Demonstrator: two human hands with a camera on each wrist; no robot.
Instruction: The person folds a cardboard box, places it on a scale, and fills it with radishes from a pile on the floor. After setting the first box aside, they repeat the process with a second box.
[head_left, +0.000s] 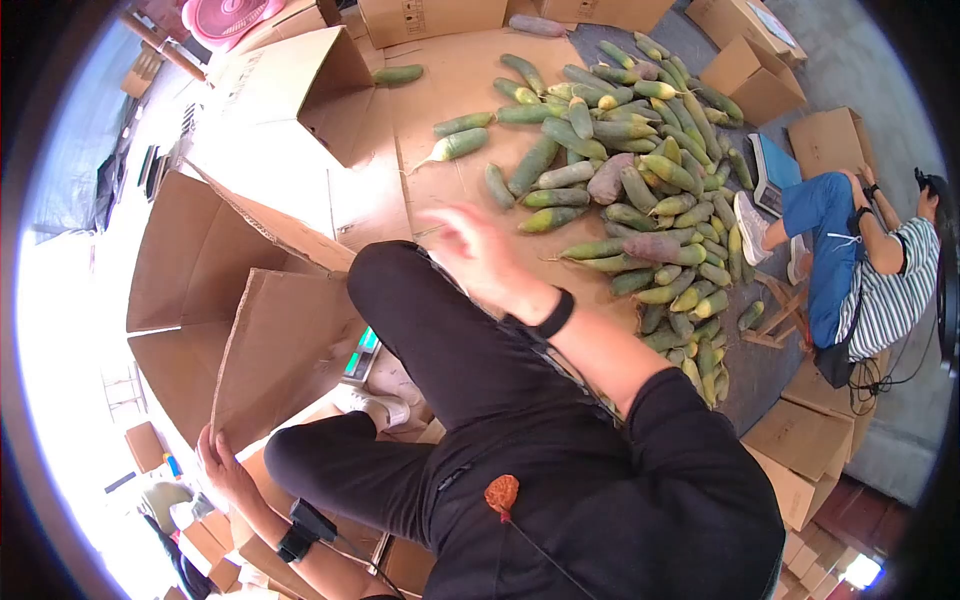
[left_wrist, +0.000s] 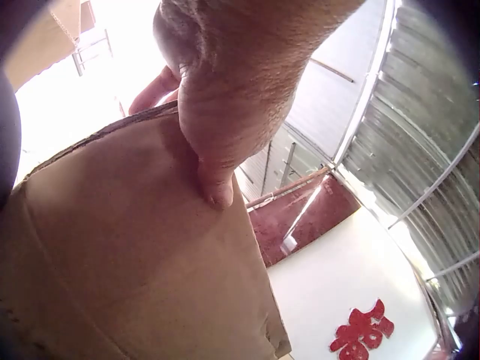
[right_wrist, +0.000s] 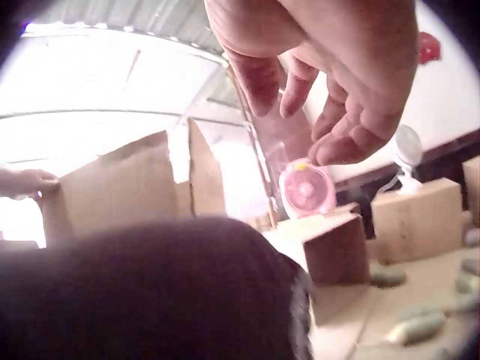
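An open cardboard box [head_left: 190,270] stands at the left of the head view, its flaps raised. My left hand [head_left: 228,478] grips the edge of its near flap [head_left: 285,350]; in the left wrist view the thumb of that left hand [left_wrist: 232,97] lies on the flap's face, other fingers behind the edge. Blurred over my knee, my right hand [head_left: 475,250] holds nothing. Its fingers hang loosely bent in the right wrist view, where the right hand [right_wrist: 330,75] is above the knee. Beyond it lies a large heap of green radishes [head_left: 650,180].
Another open box [head_left: 300,90] lies behind, beside a pink fan [head_left: 225,15]. A green-lit scale [head_left: 362,352] shows by my knee. At the right a person in a striped shirt [head_left: 895,285] sits near a blue-topped scale [head_left: 775,165] and a wooden stool [head_left: 780,310].
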